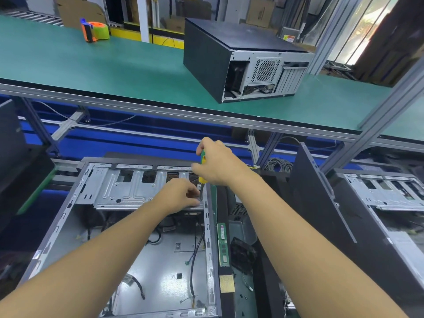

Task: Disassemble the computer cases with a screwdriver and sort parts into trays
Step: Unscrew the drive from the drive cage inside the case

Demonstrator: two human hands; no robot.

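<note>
Most of the open case (68,205) looks gutted, but its drive cage (124,191) at the far end is not yet off: my right hand (218,164) grips the screwdriver (202,159) at the cage's right corner, left hand (181,193) pinching the shaft, and a closed case (206,58) waits.

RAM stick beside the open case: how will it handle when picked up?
The RAM stick is a thin, flat green board, so probably stiff and light. It lies flat, so unlikely to roll. It sits close against the side wall of the open case, so fingers may need to pinch its long edges.
</note>
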